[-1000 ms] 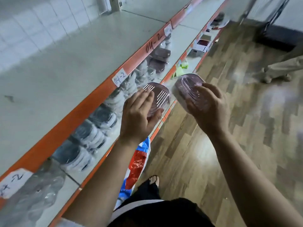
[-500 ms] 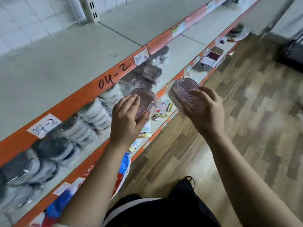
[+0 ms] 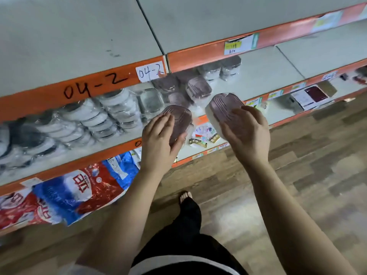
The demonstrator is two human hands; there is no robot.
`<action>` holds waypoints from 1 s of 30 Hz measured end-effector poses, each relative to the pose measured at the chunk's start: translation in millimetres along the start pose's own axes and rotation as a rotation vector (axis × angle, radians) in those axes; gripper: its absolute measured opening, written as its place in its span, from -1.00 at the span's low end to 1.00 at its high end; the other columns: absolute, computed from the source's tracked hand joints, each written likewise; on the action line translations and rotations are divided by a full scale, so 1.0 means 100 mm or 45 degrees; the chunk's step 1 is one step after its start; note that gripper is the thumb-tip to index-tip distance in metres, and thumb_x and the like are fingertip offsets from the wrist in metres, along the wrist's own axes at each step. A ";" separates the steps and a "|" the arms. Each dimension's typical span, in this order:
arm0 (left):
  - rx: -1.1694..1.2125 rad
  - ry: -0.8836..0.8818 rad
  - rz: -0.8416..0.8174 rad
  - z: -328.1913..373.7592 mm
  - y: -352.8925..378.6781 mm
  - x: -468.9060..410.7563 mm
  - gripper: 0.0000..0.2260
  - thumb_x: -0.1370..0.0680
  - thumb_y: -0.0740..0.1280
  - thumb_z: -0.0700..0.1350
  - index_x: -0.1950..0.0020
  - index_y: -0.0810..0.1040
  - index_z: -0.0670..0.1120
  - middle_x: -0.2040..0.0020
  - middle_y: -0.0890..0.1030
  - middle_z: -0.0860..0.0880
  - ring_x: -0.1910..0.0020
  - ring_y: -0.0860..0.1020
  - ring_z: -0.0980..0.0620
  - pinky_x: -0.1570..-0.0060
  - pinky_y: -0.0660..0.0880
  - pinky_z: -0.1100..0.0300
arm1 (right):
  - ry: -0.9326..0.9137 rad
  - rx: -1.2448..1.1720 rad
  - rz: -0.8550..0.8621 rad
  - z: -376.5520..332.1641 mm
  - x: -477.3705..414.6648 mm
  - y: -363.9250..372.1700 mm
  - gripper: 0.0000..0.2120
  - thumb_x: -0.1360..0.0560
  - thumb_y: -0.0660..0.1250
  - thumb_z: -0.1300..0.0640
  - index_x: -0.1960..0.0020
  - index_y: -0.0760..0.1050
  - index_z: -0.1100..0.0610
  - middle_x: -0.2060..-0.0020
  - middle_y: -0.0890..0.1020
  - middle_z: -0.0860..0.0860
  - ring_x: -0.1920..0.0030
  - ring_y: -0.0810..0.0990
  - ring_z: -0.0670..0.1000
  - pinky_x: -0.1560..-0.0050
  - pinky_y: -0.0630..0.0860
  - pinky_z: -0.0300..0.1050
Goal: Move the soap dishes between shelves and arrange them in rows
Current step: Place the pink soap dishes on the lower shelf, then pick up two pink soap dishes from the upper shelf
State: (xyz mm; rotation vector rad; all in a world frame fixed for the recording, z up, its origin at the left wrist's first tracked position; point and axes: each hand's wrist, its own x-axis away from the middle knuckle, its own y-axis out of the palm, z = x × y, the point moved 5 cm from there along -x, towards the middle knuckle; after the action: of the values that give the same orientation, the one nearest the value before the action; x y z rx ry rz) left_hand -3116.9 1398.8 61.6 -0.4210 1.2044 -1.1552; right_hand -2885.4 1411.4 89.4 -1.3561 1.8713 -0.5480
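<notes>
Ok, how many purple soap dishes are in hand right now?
2. Left soap dish in the left hand, right soap dish in the right hand, both held before the middle shelf. More purple ones lie on that shelf, some possibly hidden.

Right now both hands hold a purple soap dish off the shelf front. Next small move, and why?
Probably ease the soap dish in the right hand forward onto the bare stretch of the middle shelf: it hangs clear of the shelf edge, and wrapped purple dishes already sit just left of that gap.
</notes>
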 end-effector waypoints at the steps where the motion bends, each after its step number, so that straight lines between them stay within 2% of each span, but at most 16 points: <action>1: -0.004 -0.028 -0.006 0.01 0.10 -0.05 -0.47 -0.63 0.18 0.15 -0.29 0.58 -0.29 -0.26 0.60 -0.21 -0.28 0.51 -0.21 -0.33 0.39 -0.05 | -0.014 -0.009 -0.010 0.05 -0.08 0.04 -0.56 -0.42 0.34 -0.15 -0.16 0.61 0.11 -0.20 0.57 0.09 -0.18 0.53 0.20 -0.16 0.48 0.00; 6: -0.043 -0.090 0.027 0.08 0.47 -0.27 -0.37 -0.66 0.06 0.23 -0.28 0.58 -0.28 -0.25 0.60 -0.21 -0.29 0.46 -0.16 -0.31 0.36 -0.04 | -0.133 -0.031 -0.004 0.25 -0.37 0.17 -0.64 -0.42 0.40 -0.02 -0.12 0.61 0.16 -0.13 0.59 0.13 -0.10 0.48 0.08 -0.13 0.47 0.01; 14: -0.111 -0.276 0.092 0.05 1.07 -0.39 -0.42 -0.66 0.11 0.20 -0.27 0.59 -0.28 -0.23 0.60 -0.21 -0.26 0.44 -0.14 -0.31 0.35 -0.03 | -0.175 -0.058 -0.194 0.84 -0.63 0.44 -0.58 -0.48 0.33 -0.10 -0.18 0.58 0.17 -0.21 0.56 0.14 -0.17 0.52 0.24 -0.18 0.43 -0.01; 19: -0.223 -0.385 0.149 -0.11 1.62 -0.57 -0.40 -0.66 0.09 0.21 -0.26 0.58 -0.29 -0.22 0.60 -0.23 -0.26 0.37 -0.11 -0.27 0.30 0.01 | -0.290 -0.098 -0.250 1.22 -0.71 0.69 -0.61 -0.51 0.33 -0.05 -0.20 0.55 0.20 -0.25 0.53 0.17 -0.23 0.47 0.25 -0.26 0.36 -0.01; 23: -0.324 -0.463 0.110 -0.38 2.07 -0.72 -0.48 -0.60 0.20 0.14 -0.24 0.59 -0.28 -0.21 0.61 -0.22 -0.24 0.49 -0.22 -0.23 0.43 -0.07 | -0.403 -0.066 -0.276 1.42 -0.79 0.90 -0.61 -0.53 0.30 -0.05 -0.19 0.55 0.23 -0.25 0.53 0.19 -0.22 0.47 0.28 -0.27 0.34 0.02; 27: -0.428 -0.562 0.134 -0.64 2.30 -0.89 -0.49 -0.58 0.22 0.14 -0.21 0.61 -0.28 -0.19 0.62 -0.22 -0.17 0.57 -0.28 -0.17 0.50 -0.15 | -0.423 -0.054 -0.263 1.59 -0.89 1.05 -0.60 -0.53 0.30 -0.06 -0.20 0.56 0.23 -0.25 0.53 0.17 -0.21 0.48 0.27 -0.27 0.28 -0.13; 30: -0.511 -0.635 0.129 -0.77 2.44 -1.04 -0.42 -0.53 0.19 0.22 -0.19 0.63 -0.26 -0.17 0.64 -0.19 -0.16 0.58 -0.27 -0.13 0.50 -0.17 | -0.400 -0.078 -0.265 1.68 -0.95 1.17 -0.60 -0.53 0.31 -0.07 -0.21 0.56 0.20 -0.25 0.52 0.16 -0.21 0.49 0.27 -0.25 0.25 -0.21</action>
State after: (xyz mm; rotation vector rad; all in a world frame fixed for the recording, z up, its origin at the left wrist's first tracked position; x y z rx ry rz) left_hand -3062.8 1612.3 -105.0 -0.8844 0.9947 -0.6587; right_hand -2812.4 1554.5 -68.8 -1.5884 1.5152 -0.3567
